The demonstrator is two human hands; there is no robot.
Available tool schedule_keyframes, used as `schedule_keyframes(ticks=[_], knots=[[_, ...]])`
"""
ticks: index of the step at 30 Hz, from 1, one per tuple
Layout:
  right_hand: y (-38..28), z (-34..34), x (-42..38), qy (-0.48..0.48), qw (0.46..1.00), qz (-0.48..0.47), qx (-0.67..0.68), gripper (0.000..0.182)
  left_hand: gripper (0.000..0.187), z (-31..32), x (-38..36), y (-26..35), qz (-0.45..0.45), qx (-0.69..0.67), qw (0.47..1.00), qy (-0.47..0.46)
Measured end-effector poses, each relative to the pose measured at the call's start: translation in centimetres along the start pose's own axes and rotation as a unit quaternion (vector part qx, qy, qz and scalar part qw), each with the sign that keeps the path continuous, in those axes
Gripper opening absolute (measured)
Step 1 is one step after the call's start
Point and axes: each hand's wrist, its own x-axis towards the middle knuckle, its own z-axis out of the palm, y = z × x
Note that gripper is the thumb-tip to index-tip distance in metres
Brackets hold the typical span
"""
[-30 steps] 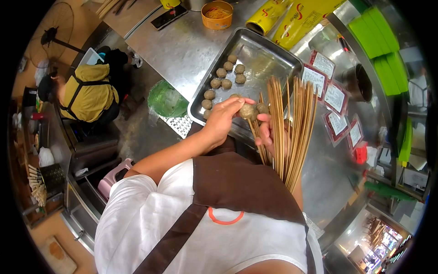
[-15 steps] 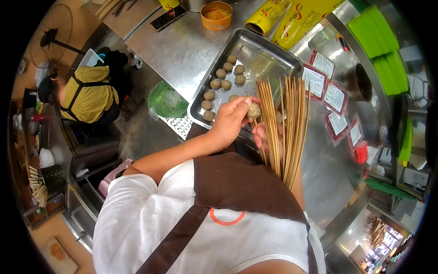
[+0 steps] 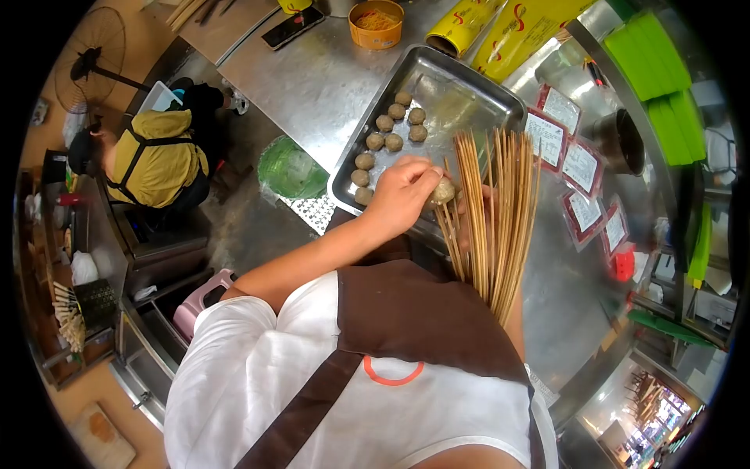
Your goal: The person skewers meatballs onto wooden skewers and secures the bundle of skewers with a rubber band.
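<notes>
My left hand (image 3: 405, 197) is closed, its fingertips pinched against a greyish-brown meatball (image 3: 444, 192). A thin stick runs below the meatball, beside the bundle. Wrapped round a thick bundle of bamboo skewers (image 3: 508, 223) is my right hand (image 3: 466, 223), mostly hidden behind the sticks. The skewers fan out slightly and their upper ends point away from me. Just beyond both hands lies a steel tray (image 3: 469, 74), with several more meatballs (image 3: 394, 143) along its left side.
Red packets with white labels (image 3: 580, 166) lie on the steel table to the right, near a dark cup (image 3: 621, 143). Yellow film rolls (image 3: 461, 23), an orange tub (image 3: 376, 35) and a phone (image 3: 293, 28) are at the back. A person in yellow (image 3: 156, 160) sits at left.
My left hand has turned over and its fingers have curled in at the meatball, which sits slightly lower and further right. The bundle stays in my right hand. The whole view has shifted a little.
</notes>
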Motion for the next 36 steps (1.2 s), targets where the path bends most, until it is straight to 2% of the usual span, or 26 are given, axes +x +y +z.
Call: schedule_keyframes(ticks=[2, 4, 6, 8, 9, 10, 11, 12, 14, 15, 16, 17, 18, 20, 22, 24, 26, 27, 28, 29, 30, 32, 33, 36], knots=[[0.6, -0.6, 0.0, -0.002, 0.998, -0.021, 0.055, 0.032, 0.021, -0.5, 0.9, -0.8, 0.129, 0.203, 0.97, -0.013], [1.3, -0.8, 0.0, -0.013, 0.994, -0.055, 0.096, 0.028, 0.021, 0.2, 1.8, -1.1, 0.099, 0.188, 0.977, -0.009], [0.1, -0.4, -0.3, -0.069, 0.997, 0.022, 0.033, 0.024, 0.021, 0.2, 3.1, -2.6, 0.174, 0.19, 0.965, -0.046], [0.5, -1.0, -0.4, -0.076, 0.996, 0.031, 0.018, 0.022, 0.023, -0.3, 3.8, -2.3, 0.197, 0.213, 0.955, -0.059], [1.1, -0.8, -0.4, -0.041, 0.999, -0.003, 0.002, 0.024, 0.025, -0.6, 3.8, -1.3, 0.066, 0.098, 0.989, -0.092], [0.9, -1.3, 0.0, -0.097, 0.986, 0.048, 0.125, 0.026, 0.028, -1.2, 4.1, -0.6, -0.067, -0.02, 0.99, -0.122], [0.7, -1.8, 0.5, -0.14, 0.954, 0.112, 0.239, 0.029, 0.033, -2.5, 4.8, -1.0, -0.084, -0.02, 0.986, -0.146], [1.0, -1.8, 0.8, -0.138, 0.955, 0.11, 0.24, 0.029, 0.033, -3.9, 5.8, -1.9, -0.107, -0.019, 0.981, -0.159], [2.2, -1.4, 1.4, -0.211, 0.95, 0.062, 0.223, 0.032, 0.027, -5.7, 6.8, -4.8, 0.019, 0.117, 0.992, -0.037], [2.2, -1.2, 1.1, -0.203, 0.964, 0.026, 0.171, 0.03, 0.027, -6.1, 6.5, -5.0, 0.018, 0.118, 0.992, -0.039], [2.4, -1.2, 1.1, -0.203, 0.963, 0.025, 0.173, 0.03, 0.025, -6.5, 5.9, -5.2, 0.079, 0.279, 0.957, -0.02], [2.6, -1.3, 1.3, -0.191, 0.971, 0.026, 0.142, 0.028, 0.026, -6.7, 5.4, -5.4, 0.138, 0.431, 0.892, 0.001], [2.7, -1.1, 1.3, -0.179, 0.977, 0.028, 0.11, 0.026, 0.034, -6.6, 5.0, -6.1, 0.163, 0.449, 0.878, -0.026], [2.9, -0.7, 0.8, -0.152, 0.984, 0.018, 0.094, 0.022, 0.039, -5.8, 4.5, -6.9, 0.217, 0.53, 0.819, -0.032], [3.0, -0.9, 0.9, -0.134, 0.989, 0.026, 0.057, 0.021, 0.042, -5.4, 4.8, -7.9, 0.228, 0.556, 0.798, -0.03], [3.0, -0.6, 0.9, -0.14, 0.987, 0.022, 0.071, 0.024, 0.045, -5.1, 5.6, -8.7, 0.151, 0.569, 0.806, -0.064], [2.5, -0.4, 0.7, -0.121, 0.99, 0.037, 0.06, 0.029, 0.042, -5.3, 6.2, -9.1, 0.135, 0.551, 0.821, -0.065], [2.4, -0.3, 0.6, -0.116, 0.99, 0.034, 0.069, 0.031, 0.039, -5.7, 6.6, -9.8, 0.041, 0.41, 0.909, -0.055], [2.3, -0.2, 0.5, -0.11, 0.99, 0.031, 0.079, 0.033, 0.036, -6.0, 6.9, -10.2, -0.057, 0.256, 0.964, -0.044], [2.1, -0.3, 0.5, -0.121, 0.987, 0.04, 0.098, 0.033, 0.03, -5.6, 6.0, -8.3, -0.126, -0.054, 0.99, -0.035], [2.0, -0.3, 0.5, -0.134, 0.983, 0.051, 0.117, 0.033, 0.03, -5.5, 5.4, -6.6, -0.125, -0.051, 0.99, -0.034], [2.2, -0.1, 0.7, -0.136, 0.984, 0.052, 0.107, 0.033, 0.02, -5.9, 4.6, -4.6, -0.14, -0.327, 0.933, -0.048], [2.4, 0.0, 0.7, -0.142, 0.979, 0.041, 0.141, 0.033, 0.02, -6.3, 4.7, -4.9, -0.121, -0.379, 0.913, -0.093], [2.2, 0.1, 0.8, -0.145, 0.978, 0.045, 0.144, 0.032, 0.029, -6.1, 4.6, -4.4, -0.129, -0.415, 0.894, -0.111]])
